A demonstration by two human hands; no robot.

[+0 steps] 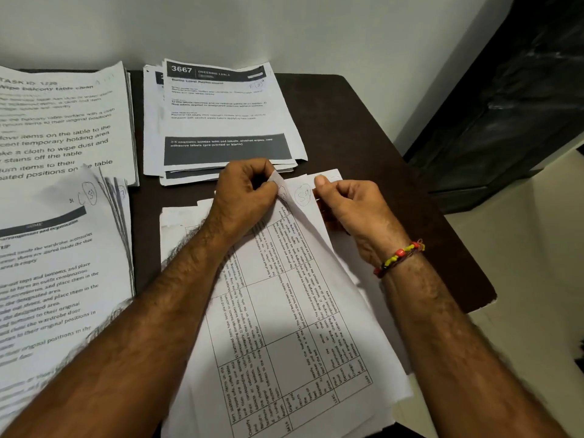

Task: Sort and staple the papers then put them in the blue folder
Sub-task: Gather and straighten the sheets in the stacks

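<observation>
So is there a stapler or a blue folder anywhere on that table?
No, the dark table shows only stacks of printed papers, and both hands pinch sheets of the tabled stack.

Worktop (363, 128): dark brown, smooth matte surface, rounded far right corner; right edge runs diagonally toward the near side, where a lighter chipped patch shows at the rim. Pushed against the wall at its far side.

Wall (284, 26): plain, pale grey-white, unmarked, evenly lit with a soft shadow toward the left.

Dark furniture or panel (512, 99): black, glossy, faintly mottled, standing at the right against the wall; its kind cannot be told.

Floor (521, 263): pale cream, smooth, visible right of the worktop.

Light: dim, diffuse, indoor.
</observation>
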